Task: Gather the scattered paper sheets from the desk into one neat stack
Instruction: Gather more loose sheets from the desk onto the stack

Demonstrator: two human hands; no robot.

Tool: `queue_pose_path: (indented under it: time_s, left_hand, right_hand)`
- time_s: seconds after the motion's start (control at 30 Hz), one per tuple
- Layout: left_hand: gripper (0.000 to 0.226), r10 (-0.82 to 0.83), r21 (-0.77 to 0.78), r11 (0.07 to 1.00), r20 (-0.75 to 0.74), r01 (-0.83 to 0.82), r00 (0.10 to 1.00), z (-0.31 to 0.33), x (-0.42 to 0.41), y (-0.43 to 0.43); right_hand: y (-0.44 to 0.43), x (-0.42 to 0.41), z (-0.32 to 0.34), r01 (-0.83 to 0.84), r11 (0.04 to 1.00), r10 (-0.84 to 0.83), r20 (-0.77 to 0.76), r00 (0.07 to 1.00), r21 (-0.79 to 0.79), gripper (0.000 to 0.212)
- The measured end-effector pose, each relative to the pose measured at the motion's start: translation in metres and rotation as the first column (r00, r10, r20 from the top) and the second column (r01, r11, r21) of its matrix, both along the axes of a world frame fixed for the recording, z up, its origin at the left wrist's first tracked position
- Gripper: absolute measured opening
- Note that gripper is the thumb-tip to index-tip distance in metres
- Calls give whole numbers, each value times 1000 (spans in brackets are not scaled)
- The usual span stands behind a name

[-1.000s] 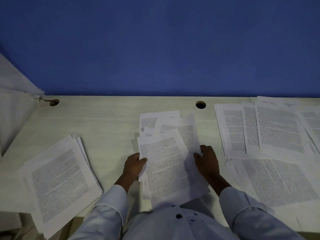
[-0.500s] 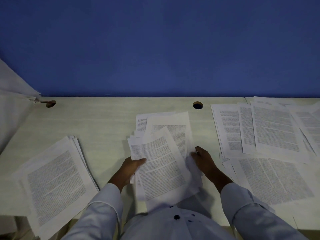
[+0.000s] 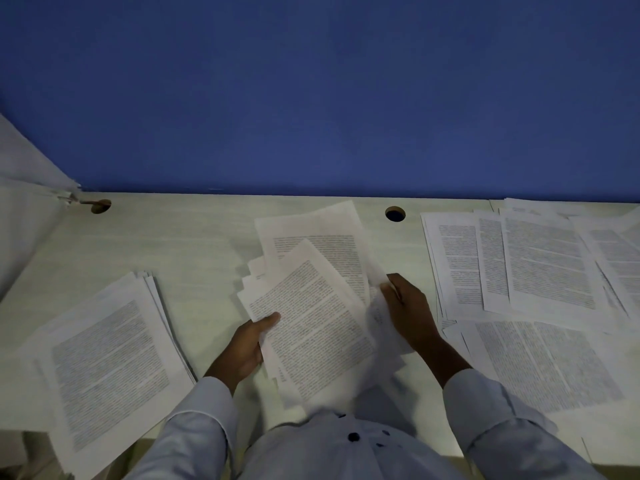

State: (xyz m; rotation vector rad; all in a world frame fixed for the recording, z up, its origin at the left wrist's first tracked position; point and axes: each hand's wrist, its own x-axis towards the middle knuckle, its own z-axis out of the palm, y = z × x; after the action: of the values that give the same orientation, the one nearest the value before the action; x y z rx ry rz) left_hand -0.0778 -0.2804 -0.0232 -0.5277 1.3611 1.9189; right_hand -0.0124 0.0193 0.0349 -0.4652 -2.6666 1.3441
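Observation:
A loose bundle of printed sheets [image 3: 311, 317] is fanned out in front of me over the middle of the pale desk [image 3: 194, 247]. My left hand [image 3: 247, 348] grips its left edge, thumb on the top page. My right hand [image 3: 410, 311] pinches the bundle's right edge, where the paper is crumpled. A squared stack of sheets [image 3: 107, 362] lies at the left, overhanging the front edge. Several scattered sheets [image 3: 540, 268] overlap across the right part of the desk.
A blue wall [image 3: 311, 91] rises right behind the desk. Two round cable holes sit near the back edge, the left cable hole [image 3: 100, 206] and the middle cable hole [image 3: 395, 214]. A white partition [image 3: 24, 202] closes the left side.
The bundle has tilted and fanned out further, its upper sheets swinging toward the wall. My left hand slid lower along the left edge; my right hand shifted from flat on the sheets to pinching their right edge.

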Motion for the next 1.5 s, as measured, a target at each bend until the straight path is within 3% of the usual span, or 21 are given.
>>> queue_pose_path:
  time_s: [0.23,0.4,0.5,0.67,0.83,1.0,1.17,1.37,1.5]
  left_hand:
    - [42,6,76,997,61,-11,998,7,6,2]
    - [43,18,98,995,82,-26,997,7,7,-1]
    - [43,-2,74,997,93,-5,996,7,9,-2]
    - [39,-51,50,998,77,47,996,5,16,-2]
    - [36,40,-79,996,21,-38,999,-2,15,-2]
    - [29,141,-190,972,-2,-139,990,-3,12,-8]
    - [34,127,-243,961,-34,-131,991,-4,8,-9]
    - [27,24,-226,974,-23,-29,999,-1,6,-9]
    - [31,-10,-254,967,-3,9,1000,-5,2,-12]
  right_hand:
    - [-5,-5,18,56,998,-59,-67,996,-37,13]
    - [-10,-7,29,15,1000,-14,-76,997,14,37]
    - [-9,-9,33,157,988,-155,-141,978,-3,44]
    - [-2,-10,37,303,953,-298,-132,945,23,29]
    - [9,-9,30,466,880,-476,-183,860,-96,28]
    - [29,-8,41,643,730,-681,-178,710,-232,31]
    - [49,-5,43,704,645,-761,-165,627,-297,28]
    - [41,0,35,597,728,-653,-75,754,-339,23]
    - [29,3,22,589,681,-659,-13,752,-435,21]
